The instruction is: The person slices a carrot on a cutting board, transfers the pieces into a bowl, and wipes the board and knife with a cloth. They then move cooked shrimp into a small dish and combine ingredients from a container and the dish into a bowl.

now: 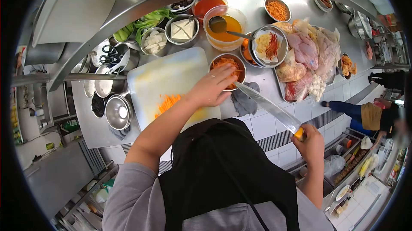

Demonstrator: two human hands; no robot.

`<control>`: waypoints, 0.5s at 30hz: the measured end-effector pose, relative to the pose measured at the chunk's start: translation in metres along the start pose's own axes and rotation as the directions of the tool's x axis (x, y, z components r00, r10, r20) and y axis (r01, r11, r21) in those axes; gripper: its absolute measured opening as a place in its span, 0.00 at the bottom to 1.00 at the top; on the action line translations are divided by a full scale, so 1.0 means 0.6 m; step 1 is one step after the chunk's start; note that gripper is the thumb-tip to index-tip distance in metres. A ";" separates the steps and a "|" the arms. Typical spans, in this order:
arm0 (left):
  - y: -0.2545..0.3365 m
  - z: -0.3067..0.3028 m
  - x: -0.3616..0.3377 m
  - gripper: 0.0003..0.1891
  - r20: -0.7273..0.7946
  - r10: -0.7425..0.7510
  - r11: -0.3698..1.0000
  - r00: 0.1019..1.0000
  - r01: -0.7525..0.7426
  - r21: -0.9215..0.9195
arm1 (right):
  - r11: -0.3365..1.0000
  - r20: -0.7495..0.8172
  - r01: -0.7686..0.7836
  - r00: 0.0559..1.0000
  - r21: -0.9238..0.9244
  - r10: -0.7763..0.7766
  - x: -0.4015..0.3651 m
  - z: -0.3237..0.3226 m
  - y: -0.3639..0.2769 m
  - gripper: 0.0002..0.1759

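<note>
My left hand [214,86] lies over the rim of a small metal bowl [244,75], fingers stretched out on the shredded carrot [224,62] inside. What is under its palm is hidden. In my right hand [310,143] is a kitchen knife [270,107], gripped by its yellow handle [298,134]. The blade points up and left, its tip close to the bowl's lower edge. On the white cutting board [171,72] lies a loose pile of shredded carrot [166,104], partly behind my left forearm.
Behind the board stand bowls of tofu [182,29] and white slices [155,42], plus a tub of orange liquid [234,25] with a ladle. Bagged meat [302,50] fills a tray at right. A grey cloth [245,100] hangs at the edge. Another person [365,113] stands at far right.
</note>
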State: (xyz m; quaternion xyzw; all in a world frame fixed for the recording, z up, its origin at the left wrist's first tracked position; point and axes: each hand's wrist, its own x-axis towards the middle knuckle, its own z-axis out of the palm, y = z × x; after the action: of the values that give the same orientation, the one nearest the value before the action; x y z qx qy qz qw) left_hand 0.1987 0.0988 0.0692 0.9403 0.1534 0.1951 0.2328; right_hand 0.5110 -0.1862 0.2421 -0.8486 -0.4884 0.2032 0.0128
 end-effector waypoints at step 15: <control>-0.048 -0.040 -0.013 0.15 -0.077 -0.793 0.601 0.604 0.756 -0.259 | 0.940 -0.355 0.252 0.921 0.228 -0.161 0.081 0.137 -0.012 0.26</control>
State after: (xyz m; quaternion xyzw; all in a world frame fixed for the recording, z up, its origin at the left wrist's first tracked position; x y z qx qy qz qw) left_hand 0.1756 0.1290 0.0722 0.7287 0.5477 0.1747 0.3722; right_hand 0.4971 -0.1564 0.1520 -0.8040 -0.5346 0.1195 0.2314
